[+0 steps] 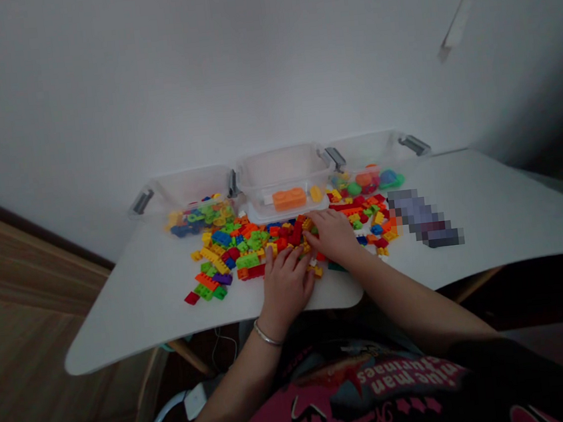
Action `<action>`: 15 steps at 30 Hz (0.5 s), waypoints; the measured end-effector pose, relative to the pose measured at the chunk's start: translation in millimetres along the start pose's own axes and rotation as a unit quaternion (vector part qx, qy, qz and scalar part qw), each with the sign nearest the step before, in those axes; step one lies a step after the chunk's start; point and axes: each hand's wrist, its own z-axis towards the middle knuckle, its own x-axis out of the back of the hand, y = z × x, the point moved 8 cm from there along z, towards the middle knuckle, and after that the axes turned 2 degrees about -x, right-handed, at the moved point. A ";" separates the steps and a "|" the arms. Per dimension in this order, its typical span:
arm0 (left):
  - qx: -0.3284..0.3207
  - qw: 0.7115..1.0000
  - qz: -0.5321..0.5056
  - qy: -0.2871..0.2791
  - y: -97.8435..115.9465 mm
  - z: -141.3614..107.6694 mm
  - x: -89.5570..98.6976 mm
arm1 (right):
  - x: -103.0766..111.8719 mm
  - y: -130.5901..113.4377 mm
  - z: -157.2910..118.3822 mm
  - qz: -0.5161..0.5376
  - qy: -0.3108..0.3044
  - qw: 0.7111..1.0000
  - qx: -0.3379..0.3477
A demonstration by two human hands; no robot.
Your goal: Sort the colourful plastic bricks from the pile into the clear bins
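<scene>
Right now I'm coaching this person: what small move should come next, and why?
Perhaps pinch one brick from the pile with the right hand: it reaches among red and yellow pieces, while the left hand rests at the pile's near edge; whether either grips anything is unclear.

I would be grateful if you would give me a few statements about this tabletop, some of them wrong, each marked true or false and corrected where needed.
1. The left hand and the right hand are both at the loose bricks. True.
2. The bangle is on the right wrist. False: it is on the left wrist.
3. Three clear bins stand along the back of the white table. True.
4. The large brick seen at the middle bin is blue. False: it is orange.
5. The loose bricks are all one colour. False: red, yellow, green, blue and orange ones are mixed together.
</scene>
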 end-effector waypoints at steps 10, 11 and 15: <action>-0.001 1.000 0.002 -0.004 -0.5 -1.2 -1.3 | -7.9 5.6 1.3 0.023 -0.016 1.000 -0.010; -0.001 1.000 0.002 -0.003 -0.7 -1.1 -1.5 | -8.1 6.1 1.5 0.024 -0.015 1.000 -0.011; 0.001 1.000 0.002 -0.003 -1.3 0.3 -1.4 | -8.0 7.3 1.9 0.034 -0.010 0.999 -0.010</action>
